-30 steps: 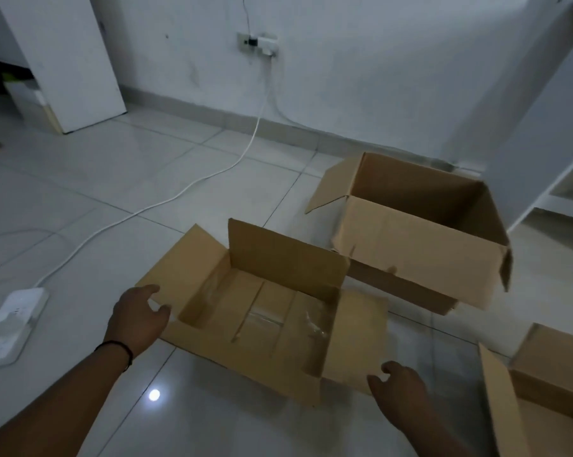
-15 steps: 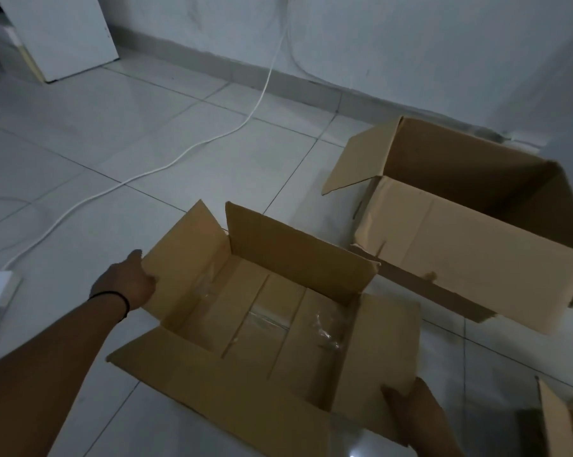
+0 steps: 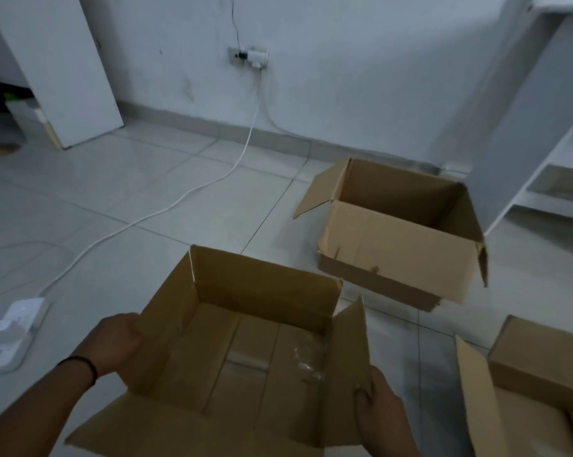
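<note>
With the open cardboard box (image 3: pixel 265 288) at lower centre of the frame, my left hand (image 3: pixel 113 344) gripping its left wall (image 3: pixel 166 311) and my right hand (image 3: pixel 382 413) pinching only the right flap (image 3: pixel 348 341), I fear that flap folding and the box, seemingly lifted, tipping away.

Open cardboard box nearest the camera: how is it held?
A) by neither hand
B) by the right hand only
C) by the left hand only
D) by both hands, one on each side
D: the left hand grips the left wall of the open cardboard box, and the right hand pinches its right flap.
</note>
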`<move>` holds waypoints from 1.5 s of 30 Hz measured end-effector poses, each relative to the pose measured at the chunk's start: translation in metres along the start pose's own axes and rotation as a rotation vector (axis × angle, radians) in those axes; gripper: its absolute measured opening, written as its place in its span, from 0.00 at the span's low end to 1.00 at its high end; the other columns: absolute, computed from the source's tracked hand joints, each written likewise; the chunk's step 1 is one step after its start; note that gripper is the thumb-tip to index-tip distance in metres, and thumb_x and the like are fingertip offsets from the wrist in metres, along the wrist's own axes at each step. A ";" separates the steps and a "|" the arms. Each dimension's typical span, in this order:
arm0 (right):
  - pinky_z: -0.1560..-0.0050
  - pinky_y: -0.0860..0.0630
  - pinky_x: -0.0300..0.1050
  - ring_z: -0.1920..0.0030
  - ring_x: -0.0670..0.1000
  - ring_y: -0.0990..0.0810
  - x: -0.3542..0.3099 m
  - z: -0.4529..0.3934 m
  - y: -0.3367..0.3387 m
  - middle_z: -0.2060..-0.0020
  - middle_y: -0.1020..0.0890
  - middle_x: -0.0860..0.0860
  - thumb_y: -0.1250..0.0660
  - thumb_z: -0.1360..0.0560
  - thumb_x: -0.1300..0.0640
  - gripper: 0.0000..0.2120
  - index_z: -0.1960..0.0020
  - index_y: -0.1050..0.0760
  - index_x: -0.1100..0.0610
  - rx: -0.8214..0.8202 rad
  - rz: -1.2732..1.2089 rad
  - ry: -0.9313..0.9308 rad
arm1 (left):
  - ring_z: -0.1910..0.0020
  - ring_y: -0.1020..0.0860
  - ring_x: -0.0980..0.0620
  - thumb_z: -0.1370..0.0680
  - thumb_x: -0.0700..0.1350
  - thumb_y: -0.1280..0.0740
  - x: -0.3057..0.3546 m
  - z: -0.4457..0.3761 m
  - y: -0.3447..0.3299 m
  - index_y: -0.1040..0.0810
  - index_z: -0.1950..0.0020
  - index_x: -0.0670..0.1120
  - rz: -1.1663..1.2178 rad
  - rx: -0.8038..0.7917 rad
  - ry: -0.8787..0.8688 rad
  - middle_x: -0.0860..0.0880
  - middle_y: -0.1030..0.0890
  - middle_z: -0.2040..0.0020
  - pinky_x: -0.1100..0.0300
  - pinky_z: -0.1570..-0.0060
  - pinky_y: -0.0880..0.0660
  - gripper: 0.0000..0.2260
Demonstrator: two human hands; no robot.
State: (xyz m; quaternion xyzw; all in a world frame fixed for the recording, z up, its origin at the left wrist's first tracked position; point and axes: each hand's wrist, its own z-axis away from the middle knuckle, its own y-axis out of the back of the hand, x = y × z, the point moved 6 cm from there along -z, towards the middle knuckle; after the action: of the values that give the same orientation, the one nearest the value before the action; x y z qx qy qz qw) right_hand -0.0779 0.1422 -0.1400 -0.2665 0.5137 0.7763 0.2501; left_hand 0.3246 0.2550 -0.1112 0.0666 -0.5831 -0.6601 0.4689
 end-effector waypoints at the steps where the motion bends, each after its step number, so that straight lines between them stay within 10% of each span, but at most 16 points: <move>1: 0.54 0.25 0.44 0.64 0.49 0.25 0.000 0.013 0.011 0.53 0.20 0.56 0.43 0.22 0.60 0.18 0.32 0.36 0.57 0.010 0.001 0.014 | 0.62 0.21 0.46 0.26 0.36 0.43 0.006 0.016 0.010 0.21 0.60 0.40 0.021 0.021 -0.020 0.42 0.19 0.61 0.60 0.67 0.29 0.11; 5: 0.51 0.25 0.45 0.54 0.53 0.22 -0.004 0.060 0.069 0.47 0.20 0.55 0.44 0.22 0.58 0.18 0.32 0.36 0.56 0.076 0.035 0.088 | 0.62 0.20 0.43 0.27 0.35 0.42 0.043 0.079 0.050 0.20 0.60 0.38 0.089 0.118 -0.120 0.41 0.18 0.62 0.53 0.62 0.24 0.10; 13: 0.64 0.28 0.41 0.64 0.44 0.25 -0.015 0.117 0.210 0.63 0.26 0.45 0.45 0.22 0.58 0.12 0.38 0.32 0.54 0.303 0.130 0.193 | 0.60 0.20 0.40 0.27 0.36 0.40 0.150 0.170 0.087 0.20 0.57 0.38 0.241 0.207 -0.302 0.38 0.18 0.60 0.55 0.61 0.27 0.09; 26: 0.74 0.32 0.39 0.70 0.49 0.23 -0.078 0.063 0.350 0.69 0.25 0.48 0.43 0.22 0.61 0.13 0.38 0.31 0.59 0.673 0.249 0.301 | 0.66 0.28 0.44 0.27 0.39 0.39 0.320 0.099 0.094 0.24 0.54 0.32 0.404 0.363 -0.536 0.30 0.22 0.55 0.56 0.66 0.34 0.10; 37: 0.65 0.19 0.61 0.65 0.58 0.20 -0.196 -0.048 0.454 0.57 0.21 0.57 0.46 0.24 0.47 0.12 0.43 0.34 0.33 0.855 0.282 0.243 | 0.55 0.20 0.46 0.25 0.42 0.35 0.424 -0.017 0.183 0.20 0.60 0.53 0.719 0.197 -0.543 0.47 0.17 0.56 0.52 0.54 0.23 0.08; 41: 0.67 0.19 0.61 0.65 0.59 0.19 -0.218 -0.052 0.485 0.58 0.23 0.53 0.55 0.38 0.21 0.18 0.50 0.41 0.22 0.854 0.227 0.229 | 0.55 0.19 0.50 0.25 0.42 0.35 0.444 -0.023 0.233 0.21 0.56 0.54 0.774 0.149 -0.584 0.52 0.17 0.55 0.59 0.59 0.24 0.07; 45: 0.65 0.19 0.61 0.64 0.60 0.19 -0.253 -0.038 0.488 0.59 0.22 0.56 0.46 0.26 0.38 0.10 0.50 0.41 0.22 0.890 0.214 0.172 | 0.58 0.19 0.47 0.25 0.42 0.35 0.454 -0.029 0.269 0.19 0.58 0.51 0.749 0.147 -0.621 0.47 0.16 0.58 0.58 0.61 0.25 0.07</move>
State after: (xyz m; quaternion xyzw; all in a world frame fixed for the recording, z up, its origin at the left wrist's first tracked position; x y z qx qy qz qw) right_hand -0.2096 -0.0916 0.3417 -0.1420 0.8402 0.4771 0.2150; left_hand 0.2382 -0.0496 0.3124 -0.3147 -0.7242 -0.3917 0.4723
